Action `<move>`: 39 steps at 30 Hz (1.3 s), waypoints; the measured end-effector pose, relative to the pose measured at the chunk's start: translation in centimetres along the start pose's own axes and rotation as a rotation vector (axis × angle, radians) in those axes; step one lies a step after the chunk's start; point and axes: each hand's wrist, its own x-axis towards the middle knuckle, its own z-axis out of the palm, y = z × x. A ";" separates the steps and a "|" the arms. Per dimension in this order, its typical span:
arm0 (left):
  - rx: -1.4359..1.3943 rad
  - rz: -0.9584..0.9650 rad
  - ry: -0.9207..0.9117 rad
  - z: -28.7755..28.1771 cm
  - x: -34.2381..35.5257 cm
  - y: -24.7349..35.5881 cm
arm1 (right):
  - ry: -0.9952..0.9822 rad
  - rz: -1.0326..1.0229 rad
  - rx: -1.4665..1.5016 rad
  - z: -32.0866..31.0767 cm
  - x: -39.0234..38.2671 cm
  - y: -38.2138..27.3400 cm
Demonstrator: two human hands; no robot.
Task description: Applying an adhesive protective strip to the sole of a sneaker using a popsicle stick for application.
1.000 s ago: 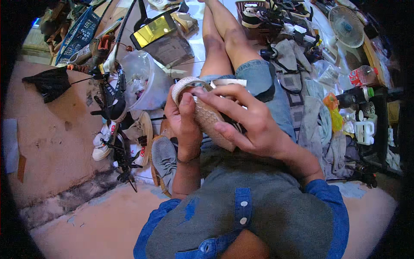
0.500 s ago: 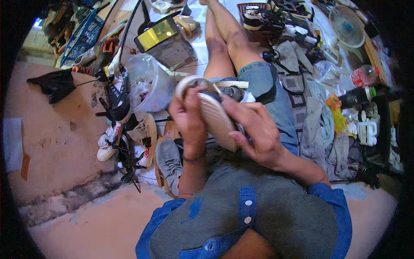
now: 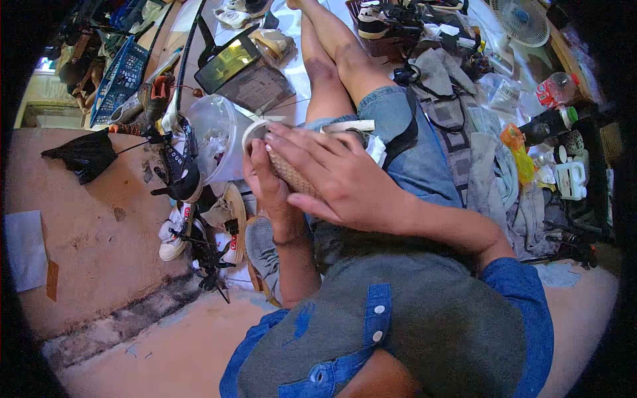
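A shoe [image 3: 288,170] is held above my lap, its tan patterned sole turned up and a pale rim curving at its far left end. My left hand [image 3: 263,186] closes around its left side. Across the sole lies my right hand [image 3: 355,178], fingers long over it toward the far end and thumb along the near edge. The shoe's upper is mostly hidden by both hands. Below my left hand, a grey knit shoe [image 3: 262,249] rests on the floor beside my left forearm. White strips [image 3: 348,126] lie on my thighs just behind my right hand.
A clear plastic tub [image 3: 229,149] stands left of the hands, near several shoes with laces [image 3: 174,232]. Farther off are a blue basket [image 3: 119,79] and a phone-like screen [image 3: 229,63]. Grey cloths [image 3: 488,179], a white jug [image 3: 570,180] and a fan [image 3: 522,23] line the right.
The shoe and both hands have shifted left and slightly up. My right hand has moved from gripping the shoe's right edge to lying across its sole.
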 end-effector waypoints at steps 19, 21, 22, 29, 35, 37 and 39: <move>-0.081 -0.134 0.040 -1.5 0.7 -0.2 | -0.192 0.093 -0.005 -1.6 -6.4 -1.8; -0.105 -0.151 0.079 -1.6 0.8 -0.1 | -0.189 0.077 -0.005 -2.3 -6.1 -1.6; -0.100 -0.157 0.080 -1.5 0.7 0.0 | -0.189 0.083 0.001 -2.5 -5.6 -1.4; -0.109 -0.185 0.078 -3.7 1.5 -1.1 | 0.010 0.003 0.048 0.1 -1.6 -0.6; -0.029 -0.122 0.042 0.2 -0.1 0.3 | -0.036 0.094 0.037 -1.4 -5.1 -1.3; 0.026 -0.101 0.035 -0.8 0.5 -0.1 | -0.062 0.109 0.008 -1.6 -5.9 -1.4; -0.018 -0.112 0.061 -1.1 0.5 0.1 | -0.118 0.093 0.015 -1.4 -6.8 -1.3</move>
